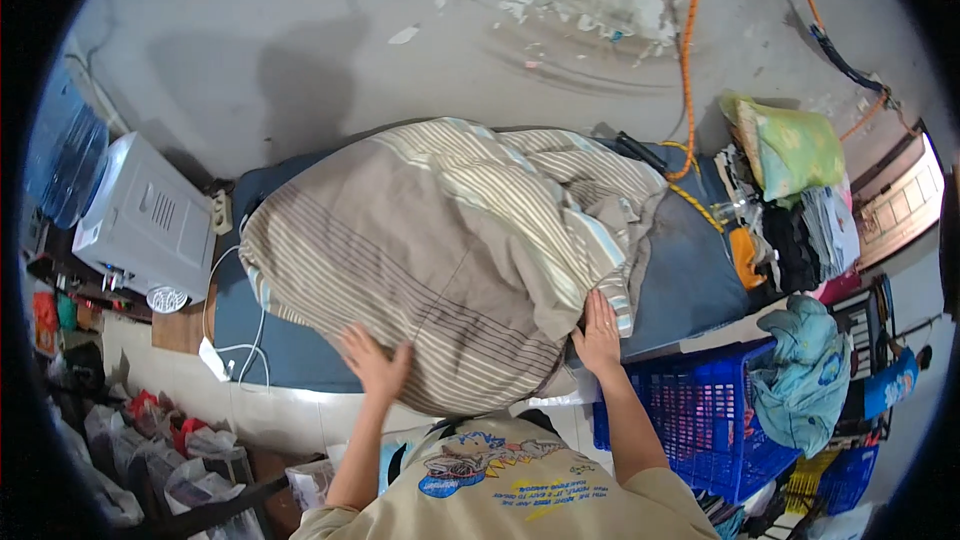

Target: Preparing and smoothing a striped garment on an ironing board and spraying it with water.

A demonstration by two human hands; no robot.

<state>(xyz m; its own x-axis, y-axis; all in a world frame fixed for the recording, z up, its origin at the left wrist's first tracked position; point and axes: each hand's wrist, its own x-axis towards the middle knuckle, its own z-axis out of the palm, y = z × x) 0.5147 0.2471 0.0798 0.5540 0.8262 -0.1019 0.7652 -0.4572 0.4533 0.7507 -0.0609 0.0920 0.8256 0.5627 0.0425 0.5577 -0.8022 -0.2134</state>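
Observation:
A large striped comforter [375,217], grey-brown with cream, dark and pale blue bands, lies bunched over a blue mattress [690,270]. Its near edge bulges past the mattress towards my body. My left hand [377,364] rests with spread fingers on the near left part of the fabric. At the near right, my right hand [598,330] lies along a fold of the comforter, fingers pointing away from me. Neither hand visibly grips the cloth. The underside of the comforter is hidden.
A water dispenser [154,214] stands at the left. A white cable [255,356] hangs over the mattress edge. Blue plastic crates [675,420] sit at the right, below folded clothes [802,240] and a green pillow [795,146]. An orange rope [688,60] hangs down. A person [892,382] is far right.

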